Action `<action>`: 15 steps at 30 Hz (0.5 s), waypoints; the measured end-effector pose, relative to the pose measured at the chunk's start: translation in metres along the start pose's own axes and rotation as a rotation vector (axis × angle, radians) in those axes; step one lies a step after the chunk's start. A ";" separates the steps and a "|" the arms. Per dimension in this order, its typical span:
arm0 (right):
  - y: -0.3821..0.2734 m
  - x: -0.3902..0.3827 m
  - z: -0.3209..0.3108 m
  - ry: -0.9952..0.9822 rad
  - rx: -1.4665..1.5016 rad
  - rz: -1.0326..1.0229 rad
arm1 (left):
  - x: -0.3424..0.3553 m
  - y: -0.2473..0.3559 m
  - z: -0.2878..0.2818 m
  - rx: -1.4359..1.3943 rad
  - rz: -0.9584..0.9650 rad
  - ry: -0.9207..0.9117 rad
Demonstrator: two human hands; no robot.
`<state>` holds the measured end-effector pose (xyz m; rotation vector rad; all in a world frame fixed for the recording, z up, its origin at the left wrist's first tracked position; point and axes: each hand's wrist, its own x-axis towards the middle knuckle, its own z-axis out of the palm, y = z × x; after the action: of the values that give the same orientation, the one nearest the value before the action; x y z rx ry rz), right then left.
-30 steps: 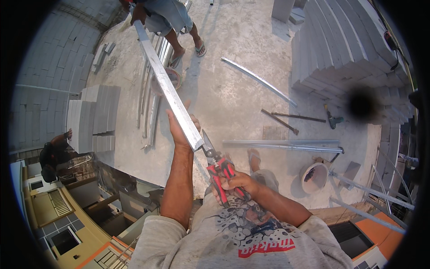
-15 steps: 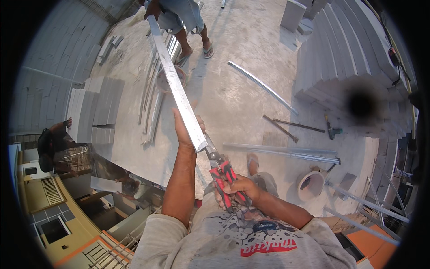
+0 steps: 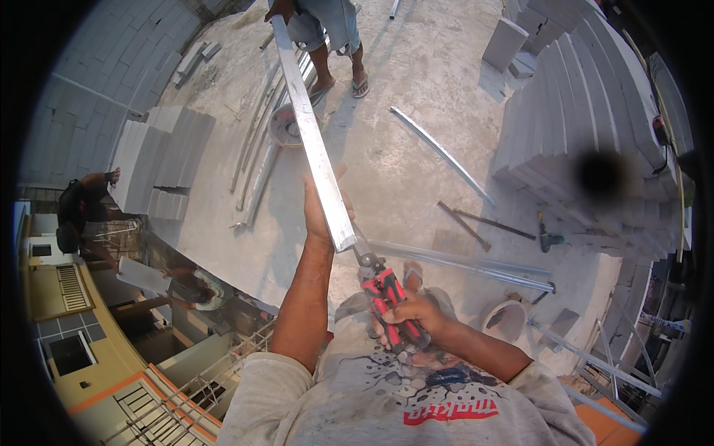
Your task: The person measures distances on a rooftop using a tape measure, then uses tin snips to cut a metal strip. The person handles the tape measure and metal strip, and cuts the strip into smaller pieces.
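My left hand [image 3: 317, 215] is wrapped round the near end of a long silver metal channel [image 3: 311, 126], its palm beneath and to the left. My right hand [image 3: 418, 312] grips tin snips [image 3: 384, 285] by their red and black handles, low in front of my shirt. The snips point up and away, and their jaws lie at the right side of the channel's near end; whether metal sits between the blades is hard to make out. Far off, another person's hand [image 3: 280, 9] holds the other end of the channel.
More metal channels [image 3: 442, 154] lie on the concrete floor, with two rods [image 3: 494, 221] and a drill [image 3: 549, 235] to the right. Buckets [image 3: 505, 321] stand nearby. Pale blocks [image 3: 554, 111] are stacked at both sides. Beyond the floor's left edge, below, two people [image 3: 197, 288] handle blocks.
The view has shifted, so most things sit a little further right. The snips' handles have come closer together in my right hand. My left hand keeps its hold on the channel.
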<state>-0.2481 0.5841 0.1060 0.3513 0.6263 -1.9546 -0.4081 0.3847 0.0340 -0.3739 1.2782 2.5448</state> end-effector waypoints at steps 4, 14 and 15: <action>-0.007 -0.005 -0.005 0.030 -0.072 0.017 | -0.002 0.003 0.005 -0.022 0.021 0.002; -0.032 -0.025 -0.017 -0.148 -0.130 -0.003 | -0.004 0.014 0.039 0.047 0.017 0.094; -0.031 -0.030 -0.015 -0.165 -0.140 -0.017 | -0.006 0.015 0.043 0.051 0.009 0.111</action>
<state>-0.2633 0.6258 0.1169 0.0975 0.6555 -1.9206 -0.4124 0.4102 0.0723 -0.5058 1.3843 2.5250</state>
